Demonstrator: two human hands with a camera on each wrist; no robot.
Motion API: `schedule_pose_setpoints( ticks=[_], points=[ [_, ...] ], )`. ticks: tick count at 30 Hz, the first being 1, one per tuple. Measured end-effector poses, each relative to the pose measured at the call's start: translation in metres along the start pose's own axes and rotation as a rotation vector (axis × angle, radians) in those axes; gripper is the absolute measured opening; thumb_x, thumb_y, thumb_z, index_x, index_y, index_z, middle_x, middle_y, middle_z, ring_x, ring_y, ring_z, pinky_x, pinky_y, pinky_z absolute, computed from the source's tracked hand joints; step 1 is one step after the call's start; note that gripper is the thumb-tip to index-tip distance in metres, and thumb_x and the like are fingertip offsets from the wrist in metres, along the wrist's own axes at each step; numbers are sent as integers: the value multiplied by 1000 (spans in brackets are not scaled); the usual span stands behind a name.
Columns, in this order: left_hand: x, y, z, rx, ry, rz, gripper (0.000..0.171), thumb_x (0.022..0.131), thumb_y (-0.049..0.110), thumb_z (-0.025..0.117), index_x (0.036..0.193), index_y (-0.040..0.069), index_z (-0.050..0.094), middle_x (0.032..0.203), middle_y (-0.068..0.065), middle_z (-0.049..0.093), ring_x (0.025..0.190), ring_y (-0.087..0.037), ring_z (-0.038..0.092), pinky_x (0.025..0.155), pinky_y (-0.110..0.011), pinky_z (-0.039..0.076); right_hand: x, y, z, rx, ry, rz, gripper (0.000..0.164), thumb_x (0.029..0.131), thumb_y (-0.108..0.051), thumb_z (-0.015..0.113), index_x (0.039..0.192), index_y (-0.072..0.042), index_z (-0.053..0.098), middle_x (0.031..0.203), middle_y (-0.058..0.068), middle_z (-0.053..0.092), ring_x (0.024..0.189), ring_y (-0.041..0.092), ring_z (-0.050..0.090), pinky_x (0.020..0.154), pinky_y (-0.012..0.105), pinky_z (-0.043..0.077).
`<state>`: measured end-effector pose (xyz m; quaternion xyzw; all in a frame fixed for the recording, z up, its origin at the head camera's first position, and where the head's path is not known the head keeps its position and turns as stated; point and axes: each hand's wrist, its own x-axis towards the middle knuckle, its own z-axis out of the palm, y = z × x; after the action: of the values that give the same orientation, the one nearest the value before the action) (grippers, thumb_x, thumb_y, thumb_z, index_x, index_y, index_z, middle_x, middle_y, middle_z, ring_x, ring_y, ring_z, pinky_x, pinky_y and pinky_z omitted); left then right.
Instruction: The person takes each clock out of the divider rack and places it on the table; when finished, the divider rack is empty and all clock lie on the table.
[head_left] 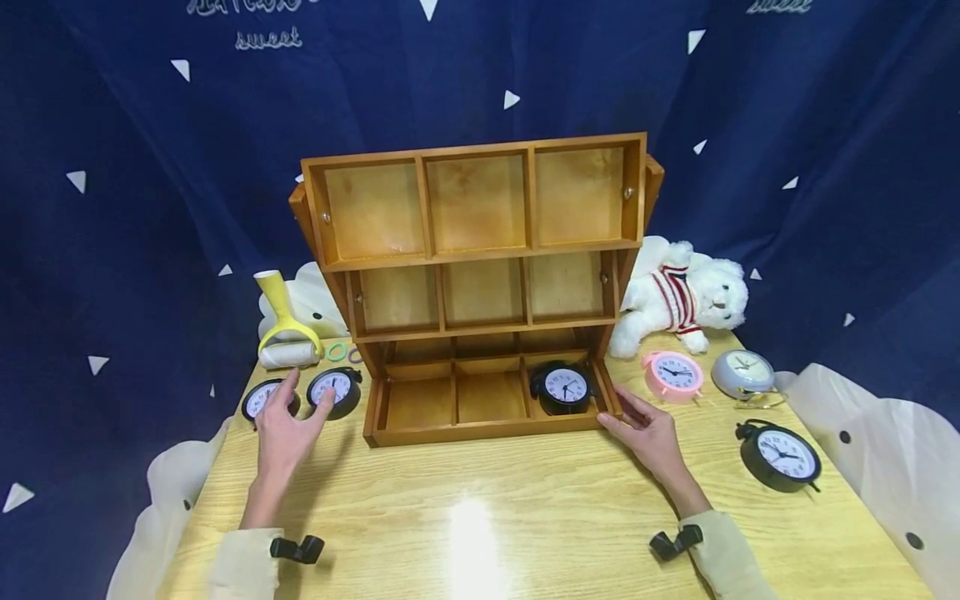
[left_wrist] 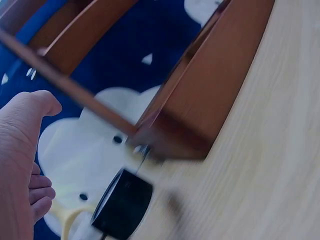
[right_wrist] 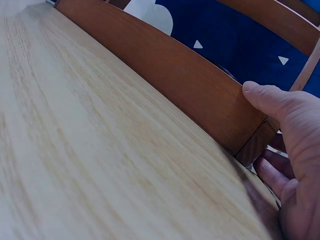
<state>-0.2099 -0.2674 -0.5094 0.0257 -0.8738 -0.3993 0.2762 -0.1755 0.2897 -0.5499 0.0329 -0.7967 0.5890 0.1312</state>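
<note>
A three-tier wooden shelf box (head_left: 474,207) stands in the middle of the table. In the bottom tier's right compartment is a black alarm clock (head_left: 564,389). My right hand (head_left: 649,440) grips the bottom tier's front right corner; in the right wrist view, the thumb lies on the wooden front panel (right_wrist: 180,80) and the fingers are round the side. My left hand (head_left: 283,435) is in the air left of the box, thumb and fingers apart, holding nothing. Just beyond it are two black clocks, the nearer-to-box clock (head_left: 335,392) and the outer clock (head_left: 262,400), partly hidden by the fingers.
Behind the left clocks lies a yellow-handled lint roller (head_left: 288,342) beside a green ring (head_left: 336,352) and a purple one. To the box's right are a white teddy bear (head_left: 678,296), a pink clock (head_left: 672,376), a grey clock (head_left: 742,372) and a black clock (head_left: 780,455).
</note>
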Motion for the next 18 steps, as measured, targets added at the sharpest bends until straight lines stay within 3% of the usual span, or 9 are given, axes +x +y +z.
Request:
schedule_pose_setpoints(
  ticks=[5,12,18],
  points=[
    [-12,16,25,-34,-33,41,72,83,30,87,142,-2,61,142,-26,62,133,-46,55,114,-59,41,0,0,1,1,0,3,59,87,-4,85,139,9,61,141,28,59,120,10,63,95,21,55],
    [-24,46,59,-89,-171,88,76,84,37,86,144,-1,59,142,-24,62,131,-43,59,111,-56,47,0,-3,0,13,3,11,59,87,-5,85,139,9,61,141,29,59,119,9,63,94,20,55],
    [-31,65,86,-93,-247,130,77,83,41,86,142,-2,61,141,-23,63,133,-42,58,112,-55,47,0,-4,1,9,2,16,59,87,-5,85,139,10,61,141,29,59,119,6,63,95,20,55]
  ],
)
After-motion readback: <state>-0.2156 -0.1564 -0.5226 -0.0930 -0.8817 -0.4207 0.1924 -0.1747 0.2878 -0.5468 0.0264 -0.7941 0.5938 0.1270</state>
